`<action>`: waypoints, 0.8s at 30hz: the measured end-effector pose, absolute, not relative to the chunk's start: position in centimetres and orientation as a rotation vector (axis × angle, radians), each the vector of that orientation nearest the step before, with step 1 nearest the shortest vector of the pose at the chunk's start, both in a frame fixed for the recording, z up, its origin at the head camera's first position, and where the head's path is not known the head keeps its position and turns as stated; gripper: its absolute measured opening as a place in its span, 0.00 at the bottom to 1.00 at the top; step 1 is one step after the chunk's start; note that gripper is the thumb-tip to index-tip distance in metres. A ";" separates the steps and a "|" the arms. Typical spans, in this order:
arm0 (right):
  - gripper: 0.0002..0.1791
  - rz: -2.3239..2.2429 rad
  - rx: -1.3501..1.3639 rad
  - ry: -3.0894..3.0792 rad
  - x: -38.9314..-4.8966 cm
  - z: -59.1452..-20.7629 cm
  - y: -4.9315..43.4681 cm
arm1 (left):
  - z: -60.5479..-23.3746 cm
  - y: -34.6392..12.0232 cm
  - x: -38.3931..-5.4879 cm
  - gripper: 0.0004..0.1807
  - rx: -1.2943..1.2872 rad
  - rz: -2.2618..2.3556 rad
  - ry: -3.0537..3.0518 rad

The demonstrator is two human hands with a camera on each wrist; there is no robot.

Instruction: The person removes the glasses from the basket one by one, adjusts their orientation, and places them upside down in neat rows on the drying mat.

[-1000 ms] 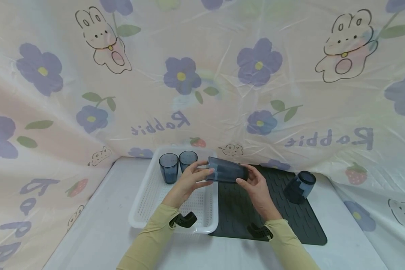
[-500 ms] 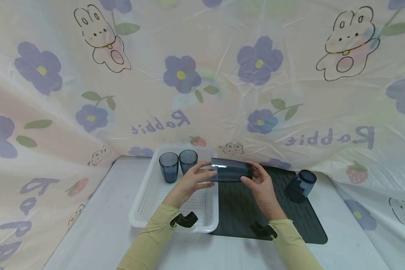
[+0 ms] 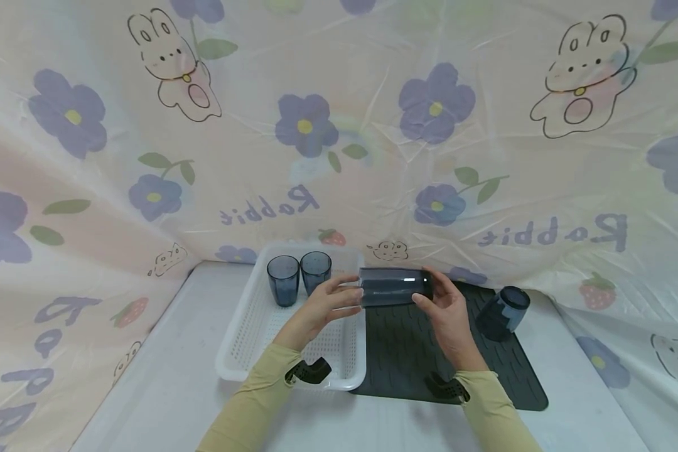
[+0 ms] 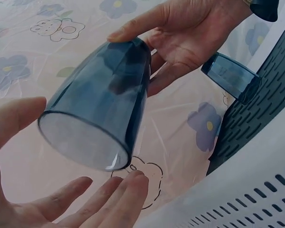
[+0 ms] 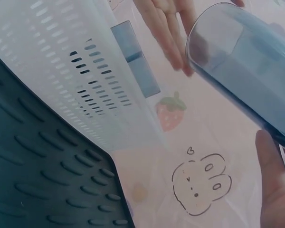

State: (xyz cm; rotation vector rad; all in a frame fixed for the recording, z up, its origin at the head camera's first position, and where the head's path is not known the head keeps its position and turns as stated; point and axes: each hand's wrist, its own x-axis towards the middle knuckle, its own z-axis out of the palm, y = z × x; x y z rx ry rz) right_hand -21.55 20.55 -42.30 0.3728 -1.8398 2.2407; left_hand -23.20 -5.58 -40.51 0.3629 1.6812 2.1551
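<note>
sideways, blue glass [image 3: 395, 287], right hand [image 3: 449, 309] gripping, left hand [image 3: 321, 309] at rim [image 3: 361, 279]

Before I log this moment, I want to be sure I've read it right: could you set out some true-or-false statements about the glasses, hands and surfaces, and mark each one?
1. The right hand grips the base end of the held glass. True.
2. The held glass is upright. False: it is on its side, its rim toward the left hand.
3. Two glasses stand rim up in the white basket. True.
4. Another glass rests on the black mat. True.
5. In the head view, the black mat lies left of the white basket. False: it lies to the right.
6. The sleeves are blue. False: they are a pale yellow-green.
</note>
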 end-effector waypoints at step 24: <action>0.33 2.153 0.254 -1.814 -20.8 -42.8 24.3 | -40.3 -8.4 -23.3 0.28 0.408 2.176 1.714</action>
